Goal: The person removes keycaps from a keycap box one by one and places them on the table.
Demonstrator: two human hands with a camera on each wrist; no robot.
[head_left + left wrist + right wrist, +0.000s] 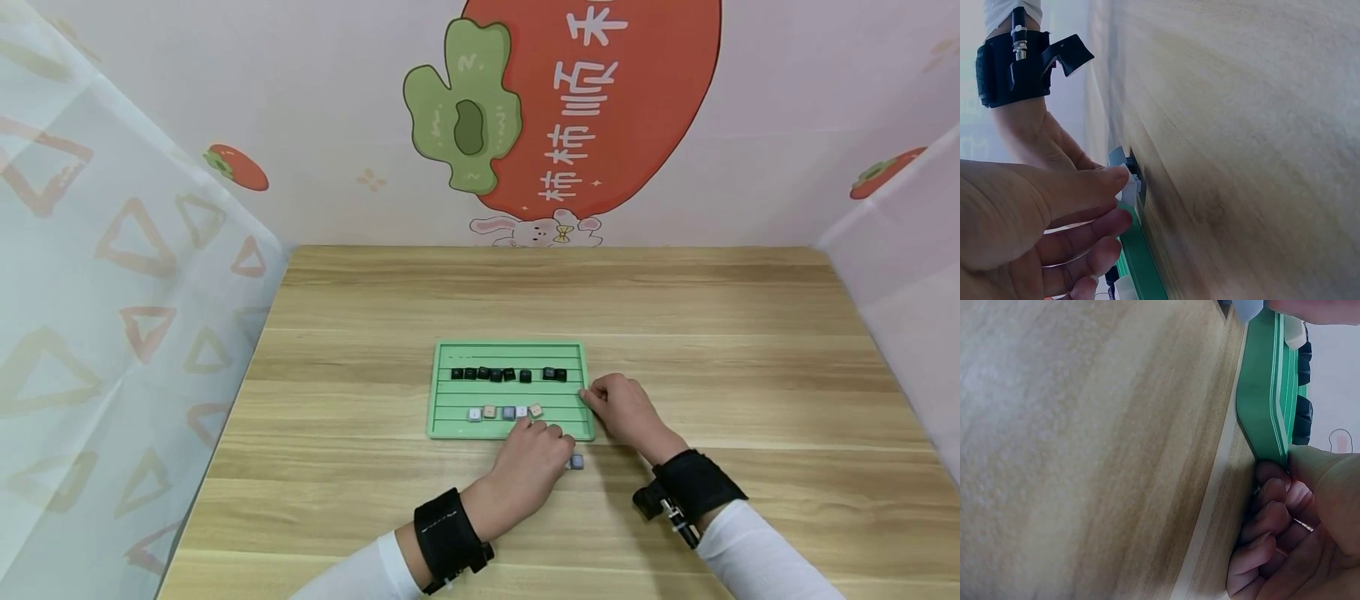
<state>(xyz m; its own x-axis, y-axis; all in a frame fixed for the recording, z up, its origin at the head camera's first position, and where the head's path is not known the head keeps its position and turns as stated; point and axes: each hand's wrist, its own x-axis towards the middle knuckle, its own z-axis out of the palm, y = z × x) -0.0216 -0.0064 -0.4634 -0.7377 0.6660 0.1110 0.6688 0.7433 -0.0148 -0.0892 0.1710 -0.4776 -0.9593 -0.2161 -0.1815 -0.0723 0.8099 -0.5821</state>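
Observation:
A shallow green tray [510,354] with ridged rows lies on the table, bearing a row of black keycaps [496,376] and a nearer row of white, beige and grey keycaps [490,412]. My left hand [528,467] is over the tray's near edge, pinching a white keycap [1127,190] between thumb and finger. Beside its fingers a grey keycap [577,461] lies on the table, just off the tray. My right hand [626,412] grips the tray's right edge near the corner, thumb on the rim and curled fingers [1270,519] against the side.
The wooden table [345,350] extends around the tray on all sides. A printed cloth [322,125] stands behind it, and further cloth hangs at left and right. Both wrists wear black straps [450,537] with small cameras.

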